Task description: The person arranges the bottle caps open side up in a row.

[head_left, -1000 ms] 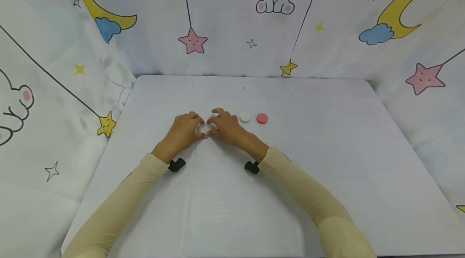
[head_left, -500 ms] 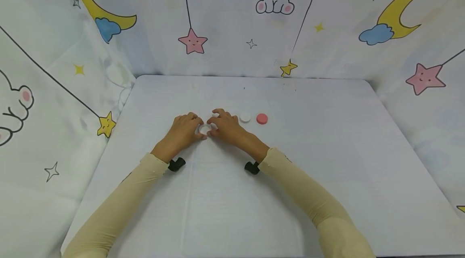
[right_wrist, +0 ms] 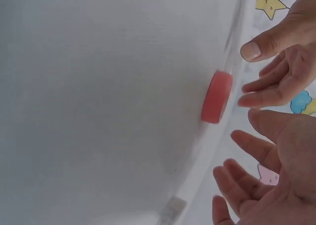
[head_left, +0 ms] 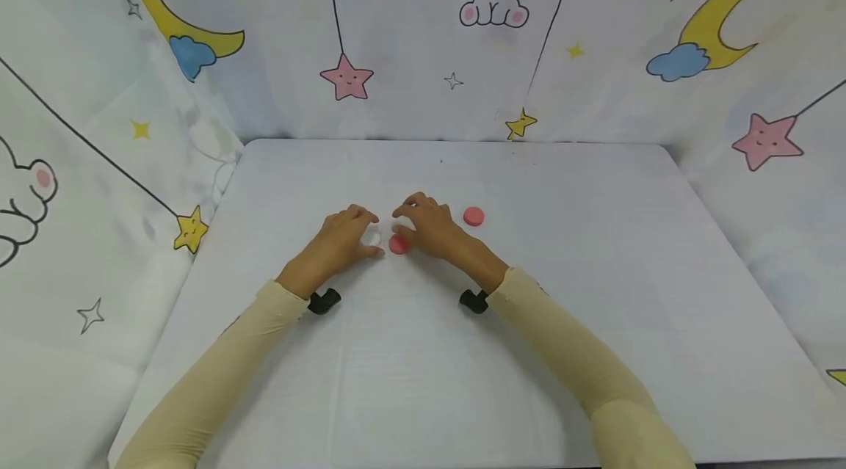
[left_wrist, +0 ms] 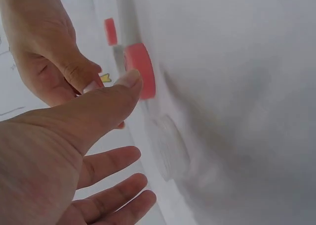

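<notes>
Thumb and fingers spread, my left hand (head_left: 337, 240) lies just left of a small clear round piece (head_left: 373, 237), low and ridged in the left wrist view (left_wrist: 170, 148). A round red disc (head_left: 399, 244), like a thick cap, lies between my hands; the right wrist view shows its side (right_wrist: 217, 96). My right hand (head_left: 429, 227) hovers over the table behind and right of this red disc, fingers loosely bent and apart, gripping nothing. Something pale shows between its fingers, too unclear to name.
A second red disc (head_left: 474, 216) lies right of my right hand, also seen small in the left wrist view. The white table (head_left: 529, 351) meets a printed cloth backdrop (head_left: 410, 36) at its back edge. A pale blurred block (right_wrist: 172, 211) shows in the right wrist view.
My hands have parted, the right moving right and slightly back. The near red disc now shows between them. The white disc right of my right hand is now hidden. The head view shifted slightly.
</notes>
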`<state>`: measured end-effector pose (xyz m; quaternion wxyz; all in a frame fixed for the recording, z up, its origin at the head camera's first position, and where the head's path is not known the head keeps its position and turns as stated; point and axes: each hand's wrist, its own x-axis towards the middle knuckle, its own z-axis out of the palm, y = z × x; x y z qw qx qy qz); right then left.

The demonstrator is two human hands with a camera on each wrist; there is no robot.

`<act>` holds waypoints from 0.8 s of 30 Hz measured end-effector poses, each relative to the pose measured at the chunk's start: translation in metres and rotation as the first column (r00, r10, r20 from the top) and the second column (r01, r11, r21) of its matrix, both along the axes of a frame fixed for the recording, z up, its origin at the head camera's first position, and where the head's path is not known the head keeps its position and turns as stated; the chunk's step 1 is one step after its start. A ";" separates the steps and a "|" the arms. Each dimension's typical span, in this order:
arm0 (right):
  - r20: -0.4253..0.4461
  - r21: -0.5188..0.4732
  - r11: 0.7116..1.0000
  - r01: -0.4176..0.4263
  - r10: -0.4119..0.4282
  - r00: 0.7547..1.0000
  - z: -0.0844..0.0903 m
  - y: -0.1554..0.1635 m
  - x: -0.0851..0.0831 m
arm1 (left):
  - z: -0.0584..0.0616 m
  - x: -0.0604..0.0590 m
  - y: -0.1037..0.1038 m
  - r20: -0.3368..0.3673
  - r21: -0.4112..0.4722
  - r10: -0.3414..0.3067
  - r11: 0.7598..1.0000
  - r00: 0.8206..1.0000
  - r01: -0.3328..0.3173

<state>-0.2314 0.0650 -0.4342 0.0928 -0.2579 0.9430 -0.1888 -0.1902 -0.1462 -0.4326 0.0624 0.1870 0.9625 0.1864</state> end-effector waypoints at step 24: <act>0.029 0.077 0.995 -0.061 0.059 0.998 0.004 0.025 0.011 | -0.003 -0.003 0.026 -0.018 -0.022 -0.067 0.998 0.998 0.066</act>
